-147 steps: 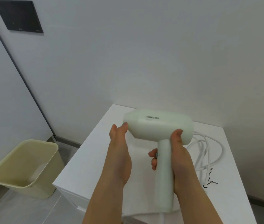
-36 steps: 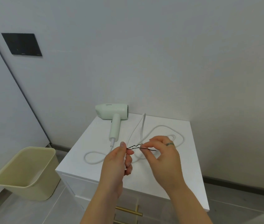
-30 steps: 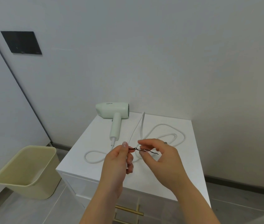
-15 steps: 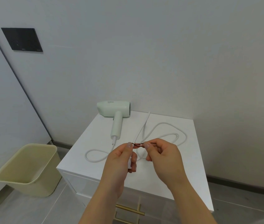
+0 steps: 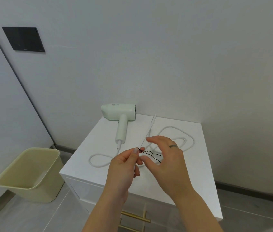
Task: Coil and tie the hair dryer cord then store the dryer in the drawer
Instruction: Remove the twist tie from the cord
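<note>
Head view, hands: left hand [image 5: 124,164] pinches one end of the black twist tie [image 5: 149,154]; right hand [image 5: 166,158] hangs loose beside it, fingers spread, gripping nothing.
Head view, cord [image 5: 179,129]: sprawled in loose loops on the cabinet top [image 5: 199,164], just beyond both hands, right one nearer.
Head view, hair dryer [image 5: 119,113]: back-left, handle pointing toward the person.

Bare forearms; right hand [image 5: 166,158] wears a silver ring [image 5: 173,146].

Single head-worn view, angled forward and down, near white cabinet [image 5: 196,173], facing wall [image 5: 166,56]
</note>
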